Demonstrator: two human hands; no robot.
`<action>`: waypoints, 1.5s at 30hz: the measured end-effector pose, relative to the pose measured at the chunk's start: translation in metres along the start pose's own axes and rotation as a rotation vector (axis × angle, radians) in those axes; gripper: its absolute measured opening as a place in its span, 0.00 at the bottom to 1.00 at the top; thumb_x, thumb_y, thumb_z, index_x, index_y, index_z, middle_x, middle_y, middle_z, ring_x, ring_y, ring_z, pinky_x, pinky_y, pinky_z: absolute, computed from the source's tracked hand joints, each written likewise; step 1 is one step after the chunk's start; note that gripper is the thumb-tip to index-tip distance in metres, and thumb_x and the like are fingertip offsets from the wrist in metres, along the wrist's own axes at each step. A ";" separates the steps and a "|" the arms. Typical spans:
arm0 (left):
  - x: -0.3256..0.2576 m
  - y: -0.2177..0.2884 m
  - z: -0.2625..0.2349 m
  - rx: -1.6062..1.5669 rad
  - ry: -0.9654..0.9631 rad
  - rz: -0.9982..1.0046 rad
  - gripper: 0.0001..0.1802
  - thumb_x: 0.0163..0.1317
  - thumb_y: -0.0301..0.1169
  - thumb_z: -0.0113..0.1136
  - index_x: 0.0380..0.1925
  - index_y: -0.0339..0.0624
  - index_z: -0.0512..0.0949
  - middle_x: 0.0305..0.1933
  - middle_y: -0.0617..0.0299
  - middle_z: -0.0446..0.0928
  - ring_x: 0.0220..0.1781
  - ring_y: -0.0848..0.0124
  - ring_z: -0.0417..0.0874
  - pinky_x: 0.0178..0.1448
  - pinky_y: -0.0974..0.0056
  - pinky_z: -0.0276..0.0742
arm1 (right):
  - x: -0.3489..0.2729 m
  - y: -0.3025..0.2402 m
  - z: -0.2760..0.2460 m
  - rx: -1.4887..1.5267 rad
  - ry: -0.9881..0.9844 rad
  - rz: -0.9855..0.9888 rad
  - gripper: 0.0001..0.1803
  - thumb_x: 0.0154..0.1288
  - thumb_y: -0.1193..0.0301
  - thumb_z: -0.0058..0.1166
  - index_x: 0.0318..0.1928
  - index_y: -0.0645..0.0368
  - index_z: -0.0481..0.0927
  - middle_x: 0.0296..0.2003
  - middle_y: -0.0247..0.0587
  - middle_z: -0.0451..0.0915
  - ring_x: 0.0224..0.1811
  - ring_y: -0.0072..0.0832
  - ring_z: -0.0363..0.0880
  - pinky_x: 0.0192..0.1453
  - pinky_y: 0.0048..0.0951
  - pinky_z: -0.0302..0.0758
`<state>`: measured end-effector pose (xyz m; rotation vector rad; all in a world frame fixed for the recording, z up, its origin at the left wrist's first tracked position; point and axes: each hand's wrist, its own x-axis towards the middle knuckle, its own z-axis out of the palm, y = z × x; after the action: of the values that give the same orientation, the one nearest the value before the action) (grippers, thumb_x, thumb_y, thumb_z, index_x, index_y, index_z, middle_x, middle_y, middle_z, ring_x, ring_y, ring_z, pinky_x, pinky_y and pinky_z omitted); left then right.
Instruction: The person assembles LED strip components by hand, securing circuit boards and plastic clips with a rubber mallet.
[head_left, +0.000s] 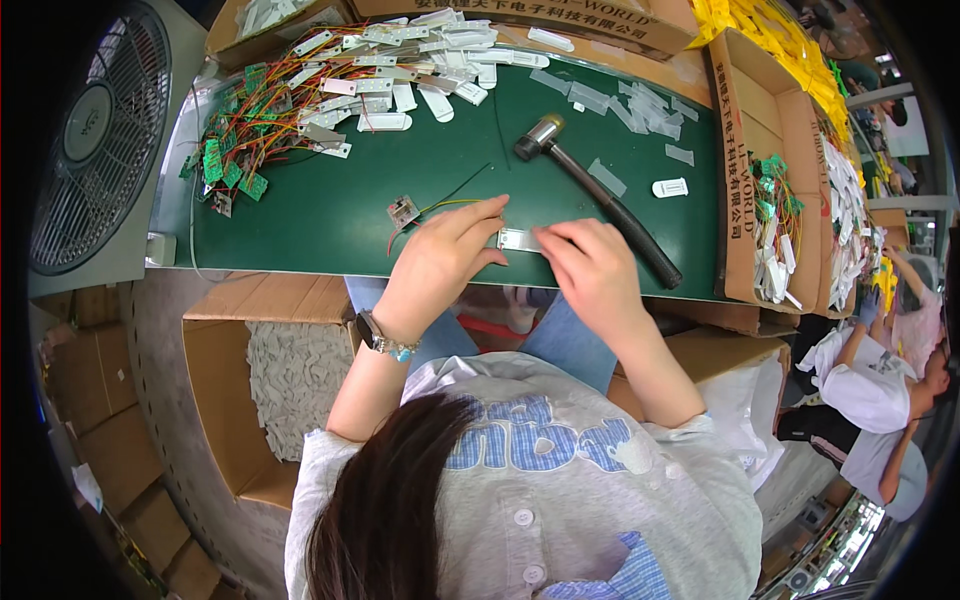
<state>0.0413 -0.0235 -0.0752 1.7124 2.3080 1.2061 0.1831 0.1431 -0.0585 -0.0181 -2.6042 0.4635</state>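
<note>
A small flat silvery-white strip (518,240) lies between my hands near the front edge of the green table. My left hand (450,245) is closed around its left end, thumb and fingers on either side. At the right end, the fingertips of my right hand (592,262) pinch the strip. A small circuit board (403,212) with red, yellow and black wires sits just left of my left hand; its wires run toward and under that hand. Beyond my hands, a hammer (600,200) with a dark handle lies slantwise.
Piled wired strips (375,85) with green boards cover the table's far left. Clear plastic pieces (640,108) and a single white strip (670,187) lie right. An open carton (745,180) stands at the right edge, a fan (100,130) at left. Below is a carton of grey pieces (300,380).
</note>
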 end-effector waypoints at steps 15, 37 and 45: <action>0.001 0.002 -0.003 0.035 0.031 0.035 0.21 0.49 0.31 0.72 0.45 0.38 0.82 0.53 0.59 0.83 0.52 0.60 0.83 0.58 0.57 0.78 | 0.000 -0.002 0.014 0.050 0.100 -0.043 0.15 0.49 0.77 0.62 0.41 0.57 0.85 0.39 0.33 0.81 0.40 0.32 0.79 0.42 0.34 0.73; 0.000 0.001 -0.001 0.029 0.042 0.026 0.17 0.49 0.31 0.72 0.37 0.37 0.80 0.55 0.56 0.82 0.52 0.56 0.83 0.55 0.55 0.80 | 0.002 -0.001 0.020 0.140 0.031 -0.018 0.16 0.48 0.78 0.61 0.41 0.58 0.85 0.40 0.36 0.81 0.42 0.35 0.79 0.44 0.36 0.78; 0.002 0.002 -0.004 0.083 0.018 0.033 0.20 0.49 0.33 0.72 0.42 0.37 0.82 0.56 0.58 0.82 0.51 0.58 0.84 0.54 0.57 0.81 | 0.001 0.000 0.022 0.155 0.045 -0.023 0.16 0.48 0.78 0.61 0.42 0.59 0.85 0.40 0.36 0.81 0.42 0.36 0.79 0.44 0.36 0.78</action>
<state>0.0403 -0.0244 -0.0704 1.7796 2.3826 1.1513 0.1716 0.1358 -0.0755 0.0524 -2.5148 0.6479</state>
